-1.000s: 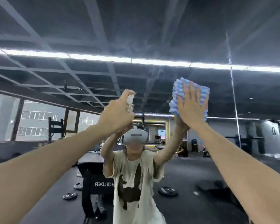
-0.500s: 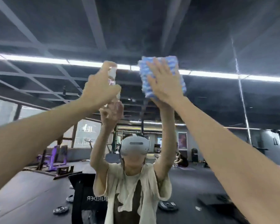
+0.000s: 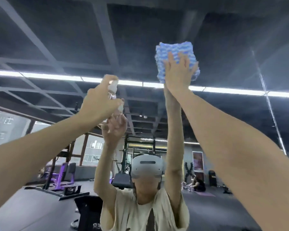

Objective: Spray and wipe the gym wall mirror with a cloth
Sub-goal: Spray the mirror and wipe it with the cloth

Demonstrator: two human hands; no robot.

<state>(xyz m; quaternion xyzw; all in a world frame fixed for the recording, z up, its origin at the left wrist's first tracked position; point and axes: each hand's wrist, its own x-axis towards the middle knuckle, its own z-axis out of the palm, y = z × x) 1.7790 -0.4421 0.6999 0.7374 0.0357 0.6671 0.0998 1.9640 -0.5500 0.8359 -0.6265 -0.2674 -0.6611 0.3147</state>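
The right grip (image 3: 177,75), fingers spread flat, is pushing the cloth (image 3: 173,49) higher up the mirror (image 3: 232,39), upper right of frame, so wiping is advancing. The left grip (image 3: 98,104) is clutching the spray bottle (image 3: 113,88).

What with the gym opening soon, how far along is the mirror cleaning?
Done: haze on the upper mirror suggests spray has landed. In hand: the right hand presses the blue cloth flat on the glass; the left hand grips the spray bottle, raised. Left: wiping the haze off; the lower glass cannot be judged.
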